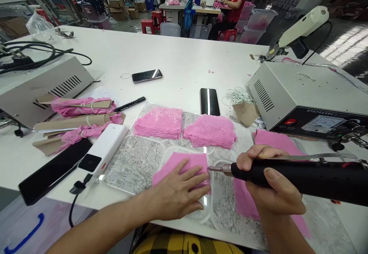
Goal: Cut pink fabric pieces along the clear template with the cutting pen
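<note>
While the left hand (178,192) is pressing flat on pink cloth (184,166), the right hand (270,185) beside it is gripping a black tool (301,177).

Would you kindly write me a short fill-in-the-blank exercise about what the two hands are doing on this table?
1. The left hand lies flat on a piece of ____ fabric.
2. The right hand grips a ____ tool with a metal tip.
3. Two lace stacks lie on the clear plate, ____ the left hand.
4. The marker pen lies to the ____ of the lace stacks.

Missing words: pink; black; beyond; left
</note>
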### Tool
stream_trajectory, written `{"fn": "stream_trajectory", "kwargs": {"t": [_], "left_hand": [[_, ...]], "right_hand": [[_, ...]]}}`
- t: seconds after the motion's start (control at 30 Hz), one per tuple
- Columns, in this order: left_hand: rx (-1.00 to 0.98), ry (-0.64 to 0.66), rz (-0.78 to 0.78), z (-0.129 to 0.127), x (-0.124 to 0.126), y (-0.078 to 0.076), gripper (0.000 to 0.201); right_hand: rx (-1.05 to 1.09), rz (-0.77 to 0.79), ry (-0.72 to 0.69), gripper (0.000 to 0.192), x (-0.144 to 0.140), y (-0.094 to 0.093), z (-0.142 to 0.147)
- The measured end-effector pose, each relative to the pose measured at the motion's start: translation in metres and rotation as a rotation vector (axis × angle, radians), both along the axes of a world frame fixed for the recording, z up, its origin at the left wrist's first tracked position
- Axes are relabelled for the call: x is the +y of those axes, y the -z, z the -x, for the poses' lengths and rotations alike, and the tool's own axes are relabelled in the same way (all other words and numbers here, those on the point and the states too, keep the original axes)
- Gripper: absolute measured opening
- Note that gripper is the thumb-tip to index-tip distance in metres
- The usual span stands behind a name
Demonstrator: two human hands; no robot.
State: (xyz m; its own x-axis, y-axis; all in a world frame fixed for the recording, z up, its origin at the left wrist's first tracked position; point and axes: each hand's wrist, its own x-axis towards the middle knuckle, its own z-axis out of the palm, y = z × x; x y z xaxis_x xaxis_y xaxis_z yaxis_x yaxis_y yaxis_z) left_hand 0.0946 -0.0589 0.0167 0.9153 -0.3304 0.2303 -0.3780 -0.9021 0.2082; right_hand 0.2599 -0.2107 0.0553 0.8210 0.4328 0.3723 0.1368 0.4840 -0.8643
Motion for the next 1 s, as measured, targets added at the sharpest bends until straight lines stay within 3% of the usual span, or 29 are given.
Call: {"fn": "stream_trajectory", "kwargs": {"t": [0.7, 1.0], "left_hand": [[-0.065, 0.029, -0.007, 0.003, 0.002, -0.002, 0.042], [-0.138, 0.095, 0.037, 0.003, -0.002, -0.002, 0.036]], "right_hand": [[-0.004, -0.053, -0.053, 0.012, 0.002, -0.002, -0.004], [0.047, -0.008, -0.163, 0.013, -0.004, -0.008, -0.003]]}}
